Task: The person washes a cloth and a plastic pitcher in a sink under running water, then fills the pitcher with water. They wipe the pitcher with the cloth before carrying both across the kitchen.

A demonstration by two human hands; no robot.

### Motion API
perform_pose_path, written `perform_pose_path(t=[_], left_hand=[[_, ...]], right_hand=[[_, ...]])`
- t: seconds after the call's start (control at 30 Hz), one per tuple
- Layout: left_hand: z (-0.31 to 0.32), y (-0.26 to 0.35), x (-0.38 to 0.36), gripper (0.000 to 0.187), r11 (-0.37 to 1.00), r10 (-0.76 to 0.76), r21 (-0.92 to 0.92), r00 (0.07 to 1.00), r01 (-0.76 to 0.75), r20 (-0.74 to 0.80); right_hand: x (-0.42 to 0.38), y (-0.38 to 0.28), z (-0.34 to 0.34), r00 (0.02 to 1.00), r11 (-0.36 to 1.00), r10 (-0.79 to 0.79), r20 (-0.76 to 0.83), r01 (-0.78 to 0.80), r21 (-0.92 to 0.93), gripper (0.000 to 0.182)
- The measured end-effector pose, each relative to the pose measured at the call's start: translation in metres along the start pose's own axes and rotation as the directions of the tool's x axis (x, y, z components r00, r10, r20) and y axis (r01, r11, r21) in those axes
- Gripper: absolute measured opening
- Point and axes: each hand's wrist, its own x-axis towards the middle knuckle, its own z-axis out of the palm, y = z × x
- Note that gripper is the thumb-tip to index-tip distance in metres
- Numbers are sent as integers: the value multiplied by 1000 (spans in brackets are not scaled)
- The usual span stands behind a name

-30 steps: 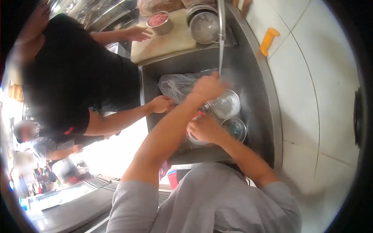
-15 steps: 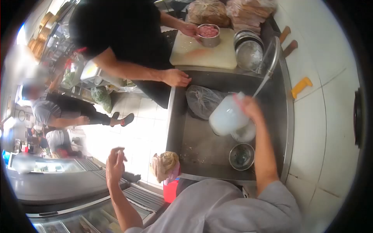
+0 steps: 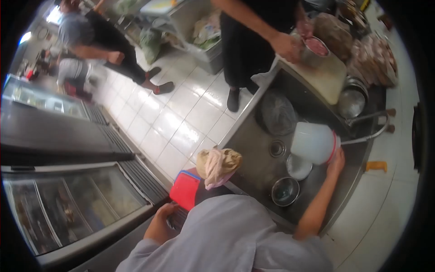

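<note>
My right hand (image 3: 335, 162) grips a translucent white plastic jar (image 3: 312, 143) by its red-rimmed end. The jar lies tilted on its side over the metal sink (image 3: 247, 170), close to the tap (image 3: 362, 137). Below it in the sink are a white round lid or dish (image 3: 299, 167) and a metal bowl (image 3: 285, 191). A clear plastic bag (image 3: 277, 113) lies farther back. My left hand (image 3: 166, 210) is low at my side, near a red plastic container (image 3: 185, 189); its fingers are mostly hidden.
A co-worker's hands (image 3: 287, 47) are at a metal pot of pink meat (image 3: 316, 49) by a cutting board (image 3: 328, 81). A bunched cloth (image 3: 219, 165) sits at the sink's near corner. A glass-topped freezer (image 3: 77, 204) stands left; another person (image 3: 97, 41) is beyond.
The view has turned left. The jar has tipped onto its side, still in my right hand. My left hand has dropped from its raised position to beside my body. The co-worker's hands have come together at the pot.
</note>
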Motion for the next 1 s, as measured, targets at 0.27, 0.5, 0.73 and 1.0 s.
perform_pose_path(t=[0.27, 0.5, 0.73, 1.0], left_hand=[[-89, 127, 8, 49, 931, 185, -312, 982, -188, -39], [-131, 168, -48, 47, 934, 180, -278, 968, -224, -176], [-90, 137, -94, 54, 943, 272, -99, 909, -317, -316], [-58, 136, -153, 52, 933, 266, -96, 842, -348, -469]], right_hand=[[-116, 140, -15, 942, 862, 280, 186, -332, 384, 51], [-149, 122, 47, 865, 625, 322, 385, -500, 600, 51], [-136, 112, 61, 814, 534, 345, 467, -579, 616, 51], [-115, 91, 63, 833, 816, 236, 501, -450, 364, 43]])
